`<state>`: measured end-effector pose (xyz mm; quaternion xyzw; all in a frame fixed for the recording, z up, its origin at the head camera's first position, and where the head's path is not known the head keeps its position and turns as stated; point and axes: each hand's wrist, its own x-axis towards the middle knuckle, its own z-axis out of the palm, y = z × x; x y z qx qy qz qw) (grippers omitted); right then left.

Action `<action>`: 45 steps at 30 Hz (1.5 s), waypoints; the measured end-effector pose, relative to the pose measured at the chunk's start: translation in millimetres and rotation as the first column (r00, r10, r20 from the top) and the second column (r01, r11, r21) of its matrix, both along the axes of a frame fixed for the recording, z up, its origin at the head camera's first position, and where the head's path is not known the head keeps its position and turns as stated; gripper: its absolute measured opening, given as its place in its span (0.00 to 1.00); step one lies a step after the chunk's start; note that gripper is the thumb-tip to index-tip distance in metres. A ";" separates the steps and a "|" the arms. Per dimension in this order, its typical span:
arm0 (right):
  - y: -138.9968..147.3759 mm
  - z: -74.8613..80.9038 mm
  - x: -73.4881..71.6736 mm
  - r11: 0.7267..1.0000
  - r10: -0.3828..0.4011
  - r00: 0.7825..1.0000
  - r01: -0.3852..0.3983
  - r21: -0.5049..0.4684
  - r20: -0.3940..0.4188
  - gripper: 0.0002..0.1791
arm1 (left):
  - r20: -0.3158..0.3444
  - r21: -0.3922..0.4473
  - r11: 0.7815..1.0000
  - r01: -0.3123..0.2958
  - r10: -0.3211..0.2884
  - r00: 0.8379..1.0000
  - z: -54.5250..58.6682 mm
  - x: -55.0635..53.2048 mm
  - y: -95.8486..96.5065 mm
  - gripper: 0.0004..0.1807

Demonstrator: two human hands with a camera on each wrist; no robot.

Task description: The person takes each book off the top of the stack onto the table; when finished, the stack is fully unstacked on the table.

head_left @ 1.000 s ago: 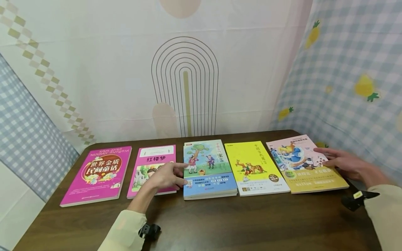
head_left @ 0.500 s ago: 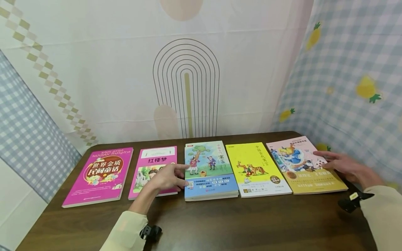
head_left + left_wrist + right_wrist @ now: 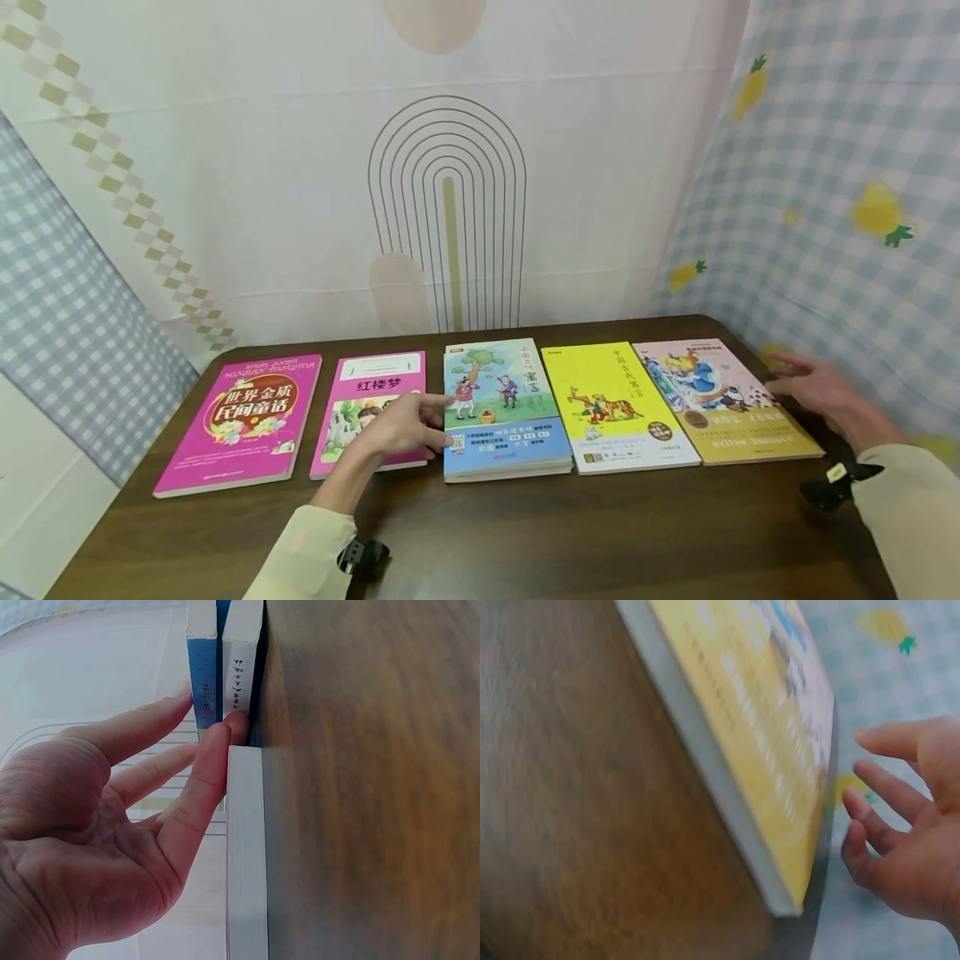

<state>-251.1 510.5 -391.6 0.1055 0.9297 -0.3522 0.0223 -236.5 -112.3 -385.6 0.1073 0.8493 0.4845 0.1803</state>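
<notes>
- Around the work: a white cloth (image 3: 285,208) with a line-drawn arch hangs behind the dark wooden table (image 3: 577,533), and a checked cloth (image 3: 825,275) with pineapples runs up its right side, close behind the right hand (image 3: 821,392).
- In the way: the left hand (image 3: 397,429) covers part of the picture on the pink book (image 3: 356,408).
- Count: five covers face up in a row. From the left: the magenta book (image 3: 232,421), the pink book, the blue-and-green book (image 3: 502,400), the yellow book (image 3: 618,408) and the pink-and-gold book (image 3: 727,400). One white-spined book (image 3: 236,682) lies beneath the blue-and-green one, so six are visible.
- Left hand: fingers extended and parted, pinching nothing; fingertips meet the left side of the two-book stack, beside the pink book.
- Right hand: fingers loosely bent and spread, holding nothing, just off the right side of the pink-and-gold book.
- Only the left wrist view shows both spines of the stack plainly, blue above white, each lettered.
- The right wrist view, slightly blurred, shows the gap between right hand and book; from the head view alone that gap is harder to judge.
</notes>
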 end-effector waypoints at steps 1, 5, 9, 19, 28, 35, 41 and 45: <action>-3.0 1.3 -0.2 1.000 -0.020 0.999 0.021 0.017 -0.049 0.40 | 0.001 -0.001 1.000 -0.002 0.002 1.000 0.1 0.3 0.5 0.36; -22.2 14.6 -1.3 0.997 -0.068 0.985 0.074 0.031 -0.160 0.36 | 0.000 -0.006 1.000 -0.015 0.015 1.000 0.6 0.7 2.3 0.36; -50.4 32.4 -2.1 0.998 -0.057 0.978 0.060 0.007 -0.199 0.35 | -0.006 -0.017 1.000 -0.012 0.012 1.000 1.8 0.7 2.8 0.36; -121.4 53.4 -0.1 0.994 0.079 0.967 -0.095 -0.055 -0.241 0.33 | 0.003 -0.041 0.999 -0.023 0.023 1.000 0.4 -2.1 3.4 0.36; -180.0 44.2 3.9 0.956 0.231 0.938 -0.269 -0.120 -0.260 0.25 | 0.010 -0.127 0.992 0.014 -0.013 1.000 6.6 -5.9 5.8 0.38; -216.6 29.5 3.8 0.929 0.286 0.939 -0.321 -0.186 -0.192 0.25 | 0.017 -0.151 0.988 0.020 -0.018 1.000 9.2 -11.7 12.3 0.42; -242.5 21.7 -1.1 0.918 0.277 0.946 -0.313 -0.245 -0.169 0.24 | 0.013 -0.178 0.984 -0.001 0.003 1.000 6.6 -15.2 17.4 0.43; -254.5 17.7 -1.8 0.902 0.274 0.948 -0.311 -0.301 -0.160 0.24 | 0.031 -0.186 0.982 -0.020 0.026 0.999 6.5 -16.0 18.8 0.43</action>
